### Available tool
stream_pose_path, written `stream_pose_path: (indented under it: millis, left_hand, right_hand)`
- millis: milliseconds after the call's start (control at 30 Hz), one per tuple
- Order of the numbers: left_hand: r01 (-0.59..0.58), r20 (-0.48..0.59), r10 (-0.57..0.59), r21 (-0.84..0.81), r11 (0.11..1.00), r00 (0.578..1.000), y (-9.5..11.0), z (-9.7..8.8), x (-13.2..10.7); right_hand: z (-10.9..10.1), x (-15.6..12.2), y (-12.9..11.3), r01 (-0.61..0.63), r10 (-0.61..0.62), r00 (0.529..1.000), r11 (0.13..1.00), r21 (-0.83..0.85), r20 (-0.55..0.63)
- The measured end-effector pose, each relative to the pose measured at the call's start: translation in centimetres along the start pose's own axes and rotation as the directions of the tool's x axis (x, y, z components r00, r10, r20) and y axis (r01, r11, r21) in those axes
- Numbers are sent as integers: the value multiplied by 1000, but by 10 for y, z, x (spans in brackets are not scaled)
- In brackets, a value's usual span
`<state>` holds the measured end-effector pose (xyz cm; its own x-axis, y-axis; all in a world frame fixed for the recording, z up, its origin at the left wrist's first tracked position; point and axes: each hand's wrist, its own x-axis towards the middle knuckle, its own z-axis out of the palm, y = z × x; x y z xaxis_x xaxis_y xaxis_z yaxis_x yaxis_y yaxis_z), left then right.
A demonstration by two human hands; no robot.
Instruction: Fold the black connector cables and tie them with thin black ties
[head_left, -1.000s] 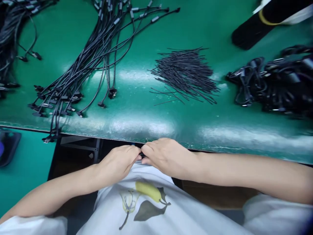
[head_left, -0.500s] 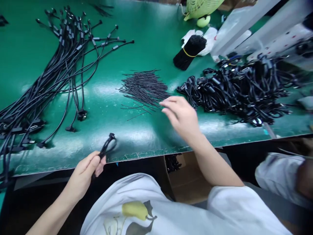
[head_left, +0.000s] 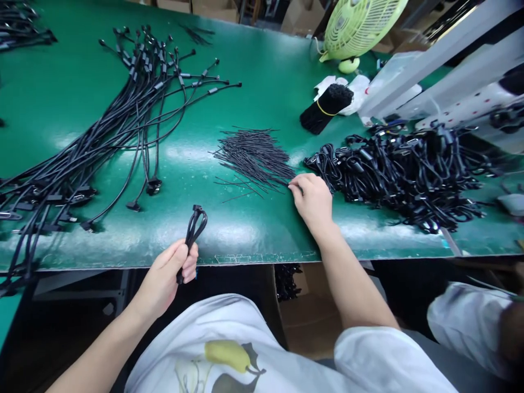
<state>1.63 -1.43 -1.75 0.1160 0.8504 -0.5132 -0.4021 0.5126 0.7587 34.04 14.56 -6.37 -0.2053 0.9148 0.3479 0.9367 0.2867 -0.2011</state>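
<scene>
My left hand (head_left: 174, 273) is closed around a folded black cable (head_left: 195, 226), whose looped end and small plug stick up above the fingers near the table's front edge. At the right end of a loose pile of thin black twist ties (head_left: 254, 155), my right hand (head_left: 313, 199) pinches a tie end between thumb and forefinger. How many ties are in the pinch is too small to tell. Left of the pile, long unfolded black cables (head_left: 123, 120) lie spread out with their plugs. On the right is a heap of coiled black cables (head_left: 393, 174).
A bundle of black ties (head_left: 326, 109) with a yellow band lies behind the heap, near a green fan (head_left: 360, 27). Grey posts (head_left: 442, 54) rise at the right. Below the table edge is a cardboard box (head_left: 307, 322). Another person's sleeve (head_left: 466, 322) shows at right.
My right hand has come down onto the right end of the tie pile and its fingers have closed. My left hand has raised the folded cable slightly. The view has shifted.
</scene>
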Motion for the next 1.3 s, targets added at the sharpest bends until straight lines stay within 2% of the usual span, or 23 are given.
stream_pose_path:
  millis: [133, 267, 400, 500, 600, 667, 733, 800, 867, 900, 933, 967, 1000, 1067, 1100, 1133, 1167, 1233, 1300]
  left_hand:
    - [-16, -4, 16, 20, 1000, 1000, -5, 3, -1]
    - [-23, 1, 23, -27, 999, 1000, -7, 1, -4]
    - [-17, 44, 21, -71, 997, 999, -11, 3, -6]
    - [-32, 97, 40, -79, 996, 994, -14, 8, -4]
    - [-47, 142, 55, -65, 997, 988, -17, 12, 0]
    - [-56, 139, 62, -53, 997, 988, -18, 14, 1]
    - [-67, 119, 73, -54, 996, 990, -19, 16, 2]
    - [-72, 109, 80, -69, 995, 991, -21, 16, 3]
    - [-82, 114, 91, -86, 993, 989, -23, 17, 4]
    - [-94, 113, 104, -90, 991, 988, -23, 17, 5]
    - [-115, 104, 124, -90, 989, 987, -24, 16, 5]
    - [-142, 90, 150, -84, 986, 985, -24, 15, 6]
    - [-171, 71, 177, -73, 982, 982, -24, 14, 6]
    - [-217, 21, 217, -19, 976, 976, -23, 11, 8]
    - [-235, -8, 235, 35, 971, 972, -23, 9, 9]
    - [-255, -38, 261, 118, 960, 965, -22, 7, 10]
    - [-286, -59, 306, 225, 931, 950, -22, 6, 12]
    - [-376, -35, 443, 468, 800, 896, -23, 3, 15]
    - [-438, 88, 518, 663, 607, 851, -22, -1, 16]
  right_hand:
    - [-4, -3, -3, -45, 43, 994, 999, -22, -101]
    - [-13, -5, -6, -125, 120, 969, 992, -9, -216]
    - [-17, -14, -26, -151, 192, 935, 976, 154, -299]
    - [-13, -26, -56, -98, 175, 954, 949, 298, -243]
    - [-8, -32, -82, -14, 58, 980, 974, 226, -191]
    - [-7, -33, -96, -9, 39, 983, 986, 166, -178]
    - [-10, -35, -110, -22, 55, 992, 964, 264, -117]
    - [-12, -41, -130, -13, -26, 997, 858, 513, 68]
    - [-13, -52, -152, -78, -170, 952, 673, 736, 257]
    - [-13, -57, -163, -119, -221, 926, 595, 795, 305]
    - [-12, -63, -171, -139, -246, 915, 551, 823, 320]
    - [-12, -67, -178, -126, -251, 919, 542, 831, 303]
    - [-12, -70, -182, -72, -255, 932, 569, 819, 258]
    - [-13, -71, -184, 148, -322, 940, 685, 713, 115]
    - [-14, -69, -183, 292, -383, 923, 738, 608, 21]
    - [-16, -66, -182, 437, -461, 884, 763, 476, -73]
    - [-18, -62, -181, 571, -553, 818, 748, 337, -157]
    - [-24, -51, -179, 781, -741, 622, 609, 137, -254]
    - [-27, -43, -176, 900, -866, 435, 427, 86, -245]
